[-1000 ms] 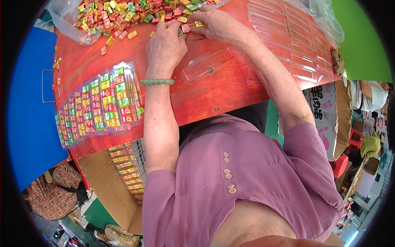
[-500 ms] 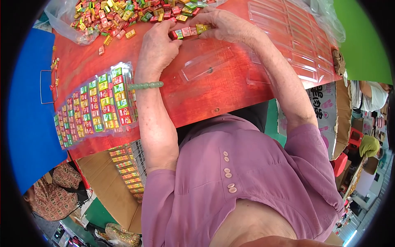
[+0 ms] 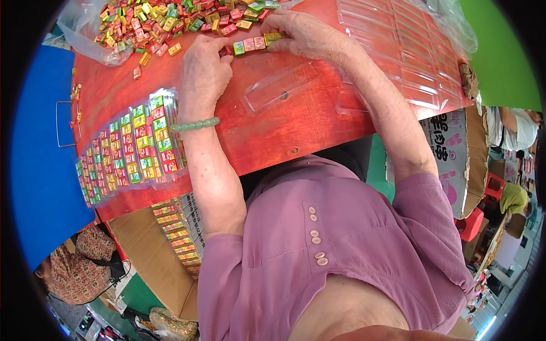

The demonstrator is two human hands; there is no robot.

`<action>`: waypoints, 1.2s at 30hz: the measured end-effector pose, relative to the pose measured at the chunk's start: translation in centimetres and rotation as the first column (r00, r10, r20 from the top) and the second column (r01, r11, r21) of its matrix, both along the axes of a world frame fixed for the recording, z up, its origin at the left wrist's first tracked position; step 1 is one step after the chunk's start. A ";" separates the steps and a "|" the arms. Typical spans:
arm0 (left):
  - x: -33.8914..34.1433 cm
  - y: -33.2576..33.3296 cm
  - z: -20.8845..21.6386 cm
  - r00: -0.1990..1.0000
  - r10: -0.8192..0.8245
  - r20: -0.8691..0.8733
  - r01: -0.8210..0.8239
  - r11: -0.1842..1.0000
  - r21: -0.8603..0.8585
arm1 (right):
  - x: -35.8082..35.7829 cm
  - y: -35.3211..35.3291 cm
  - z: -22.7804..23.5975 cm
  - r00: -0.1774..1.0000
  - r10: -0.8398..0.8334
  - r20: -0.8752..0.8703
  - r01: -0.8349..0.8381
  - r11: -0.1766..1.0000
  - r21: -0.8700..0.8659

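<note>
- Hands meet over a short row of small wrapped candies (image 3: pixel 252 44) on the red wooden tabletop (image 3: pixel 273 136): the left hand (image 3: pixel 203 71) presses its fingertips against the row's left end, the right hand (image 3: pixel 304 35) pinches the right end, so the row is squeezed between them.
- Step in hand, as I judge it: gathering the pieces into one straight, tight line at the near edge of the loose heap of candies (image 3: pixel 165 17).
- Next move would call for even pressure from both ends, since such a line buckles easily, and for a short carry to the empty clear plastic tray (image 3: pixel 278 85) lying just below the row.
- Candies are small rectangular blocks in glossy red, green, yellow and pink wrappers.
- Tray is thin, transparent, moulded, with a shallow oblong well; a stack of similar trays (image 3: pixel 409 51) lies to the right.
- Filled packs (image 3: pixel 128 150) under shiny film lie to the left, rows neat.
- Pale green bead bracelet (image 3: pixel 193 125) circles the left wrist.
</note>
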State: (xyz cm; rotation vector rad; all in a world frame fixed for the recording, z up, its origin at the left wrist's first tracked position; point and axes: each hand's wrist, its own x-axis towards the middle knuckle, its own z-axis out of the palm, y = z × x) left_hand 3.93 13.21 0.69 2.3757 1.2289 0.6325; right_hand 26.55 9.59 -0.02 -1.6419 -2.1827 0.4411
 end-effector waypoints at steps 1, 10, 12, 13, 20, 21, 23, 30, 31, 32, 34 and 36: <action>0.0 0.0 -0.1 1.000 0.000 -0.001 0.000 1.000 0.000 | 0.1 0.0 -0.1 1.000 0.002 -0.003 -0.002 1.000 -0.010; -0.3 0.2 -0.2 0.999 -0.009 0.038 0.011 0.999 -0.037 | 0.0 -0.7 1.8 0.995 0.049 -0.083 -0.054 0.997 -0.056; -0.5 0.4 -0.4 1.000 -0.006 0.015 0.007 0.999 -0.035 | -0.3 -1.2 3.1 0.984 0.090 -0.153 -0.104 0.991 -0.089; -0.7 0.4 -0.5 1.000 -0.003 0.015 0.004 0.999 -0.036 | -0.4 -1.3 3.3 0.986 0.084 -0.146 -0.098 0.991 -0.090; 0.3 -0.5 0.3 0.999 -0.045 0.030 0.046 0.999 -0.026 | -0.1 -1.1 3.4 0.982 0.086 -0.166 -0.105 0.988 -0.110; 0.3 -0.5 0.3 0.998 -0.059 0.031 0.060 0.998 -0.030 | 0.0 -1.0 3.3 0.982 0.088 -0.166 -0.107 0.988 -0.110; 0.2 -0.3 0.1 0.999 -0.047 0.010 0.047 0.999 -0.005 | 0.2 -0.5 2.8 0.984 0.090 -0.154 -0.116 0.979 -0.169; 0.1 -0.1 -0.2 0.999 -0.053 0.013 0.053 0.999 0.008 | -0.1 -0.9 0.8 0.996 0.074 -0.059 -0.075 0.997 -0.017; 0.1 -0.1 -0.4 0.999 -0.052 0.014 0.052 0.999 0.009 | -0.2 -1.0 0.8 0.994 0.070 -0.078 -0.073 0.997 -0.026; 0.1 -0.2 -0.4 0.999 -0.046 0.021 0.046 0.999 0.009 | -0.3 -1.1 0.9 0.993 0.068 -0.096 -0.072 0.997 -0.032; 0.0 -0.3 -0.3 0.999 -0.037 0.028 0.037 0.999 0.011 | -0.8 -1.3 1.2 0.994 0.070 -0.090 -0.071 0.997 -0.008; 0.3 -0.5 0.2 0.996 -0.028 0.079 0.034 0.997 -0.074 | -0.8 -1.2 1.0 0.994 0.067 -0.088 -0.067 0.998 0.010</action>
